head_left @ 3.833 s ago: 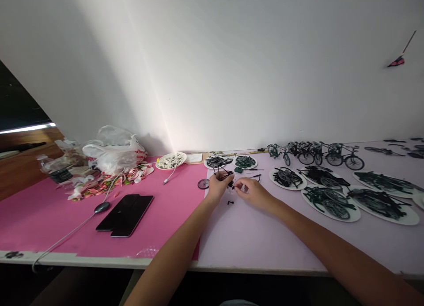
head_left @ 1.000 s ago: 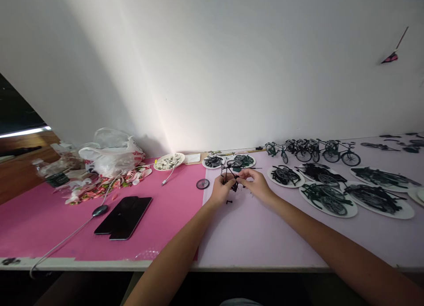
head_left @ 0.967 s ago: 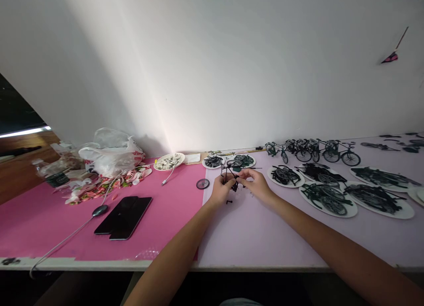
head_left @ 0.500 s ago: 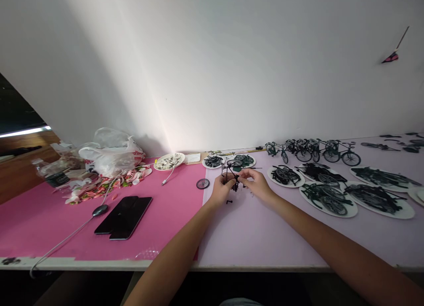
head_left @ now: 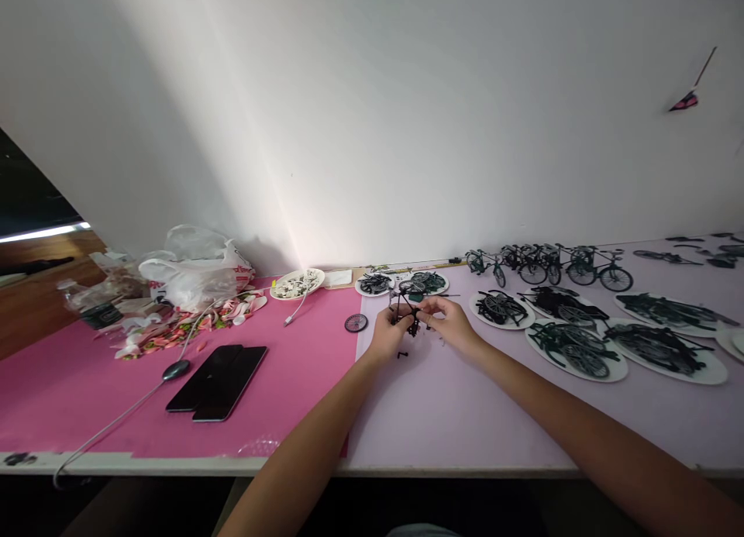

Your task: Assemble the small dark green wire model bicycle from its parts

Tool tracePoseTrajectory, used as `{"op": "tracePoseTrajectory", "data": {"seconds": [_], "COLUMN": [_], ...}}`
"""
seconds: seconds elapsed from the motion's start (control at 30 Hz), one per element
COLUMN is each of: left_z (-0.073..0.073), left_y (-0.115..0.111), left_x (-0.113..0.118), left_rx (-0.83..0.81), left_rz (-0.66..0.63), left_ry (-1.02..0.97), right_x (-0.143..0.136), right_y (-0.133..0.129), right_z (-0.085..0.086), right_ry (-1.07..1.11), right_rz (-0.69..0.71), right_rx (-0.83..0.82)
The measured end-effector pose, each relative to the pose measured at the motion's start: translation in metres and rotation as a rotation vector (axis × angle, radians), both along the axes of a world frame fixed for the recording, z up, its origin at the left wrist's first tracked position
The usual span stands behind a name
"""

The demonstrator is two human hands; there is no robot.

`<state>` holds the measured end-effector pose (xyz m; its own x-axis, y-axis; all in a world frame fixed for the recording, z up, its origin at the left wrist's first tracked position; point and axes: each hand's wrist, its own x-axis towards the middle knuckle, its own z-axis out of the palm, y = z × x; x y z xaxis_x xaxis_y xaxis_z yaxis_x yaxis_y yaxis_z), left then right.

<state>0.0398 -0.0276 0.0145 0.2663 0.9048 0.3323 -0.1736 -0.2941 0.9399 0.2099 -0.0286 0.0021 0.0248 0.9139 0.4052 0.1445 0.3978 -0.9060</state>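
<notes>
Between my two hands is a small black toy bicycle frame [head_left: 407, 298], held just above the lilac part of the table. My left hand [head_left: 388, 329] grips it from the left with thumb and fingers closed. From the right, my right hand [head_left: 446, 320] pinches it too, the fingertips of both hands almost meeting. The part's lower half is largely hidden by my fingers. A tiny black crank-like piece [head_left: 402, 355] lies below my left hand. One loose toy wheel [head_left: 356, 322] rests to the left, by the border with the pink sheet.
Plates of dark bicycle parts [head_left: 575, 349] cover the right side, with a row of assembled toy bicycles [head_left: 598, 267] behind them. At left lie two black phones [head_left: 229, 382], a cable with a dark puck [head_left: 176, 370], pink petals [head_left: 191, 328] and a plastic bag [head_left: 191, 277].
</notes>
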Motion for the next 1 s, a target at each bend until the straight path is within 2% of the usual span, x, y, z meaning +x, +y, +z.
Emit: {"op": "tracePoseTrajectory", "data": {"seconds": [0.47,0.77,0.9,1.0], "left_z": [0.0047,0.0017,0.0011,0.0009], "left_y": [-0.0081,-0.0058,-0.0049,-0.0036], "left_x": [-0.0011,0.0001,0.0004,0.0003], "left_rx": [-0.003,0.014,0.018,0.004], "left_rz": [0.052,0.07,0.09,0.128], "left_ry": [0.099,0.144,0.14,0.113], "right_x": [0.0015,0.0013,0.0029,0.0069], "right_y": [0.0059,0.0059,0.0059,0.0089], "right_z": [-0.0061,-0.0074,-0.0081,-0.01], "right_ry": [0.101,0.09,0.02,-0.179], "right_rz": [0.049,0.061,0.047,-0.056], "right_rx": [-0.097,-0.089,-0.092,0.07]}}
